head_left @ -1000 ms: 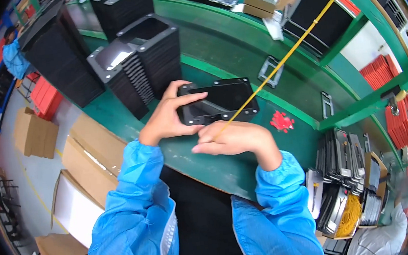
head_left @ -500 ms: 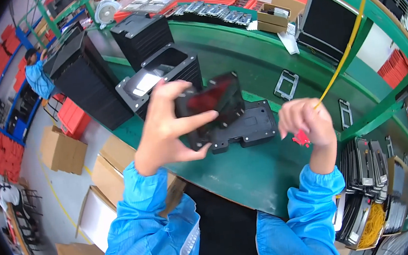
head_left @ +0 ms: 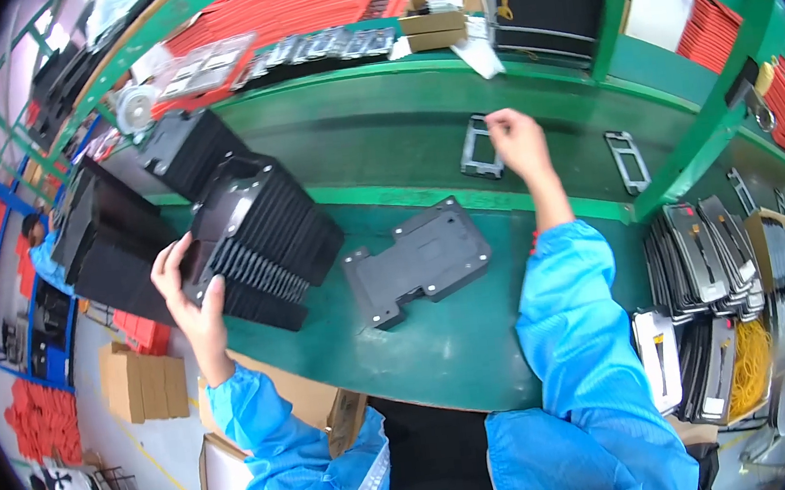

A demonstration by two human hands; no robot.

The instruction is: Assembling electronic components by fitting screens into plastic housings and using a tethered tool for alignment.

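My left hand [head_left: 191, 309], thumb and fingers spread, is at the near left corner of a tall ribbed stack of black trays [head_left: 304, 221]; a glossy dark panel [head_left: 217, 211] shows at the stack's top. My right hand [head_left: 520, 141] reaches to the back of the bench, its fingers closed at the right side of a small silver-and-black rectangular frame [head_left: 477, 155]. Between my hands a flat black tray [head_left: 422, 256] with a notched edge and light dots at its corners lies on the green bench.
More black stacks [head_left: 191, 151] stand behind on the left. A second frame [head_left: 628, 163] lies at the right, near a green post [head_left: 730, 85]. Parts and a cardboard box [head_left: 434, 28] sit on the back ledge. Piled flat panels [head_left: 699, 251] stand right of the bench.
My left hand has moved left and down to the black stack, away from the dark panel it held. My right hand has moved forward to the frame. The view has shifted.
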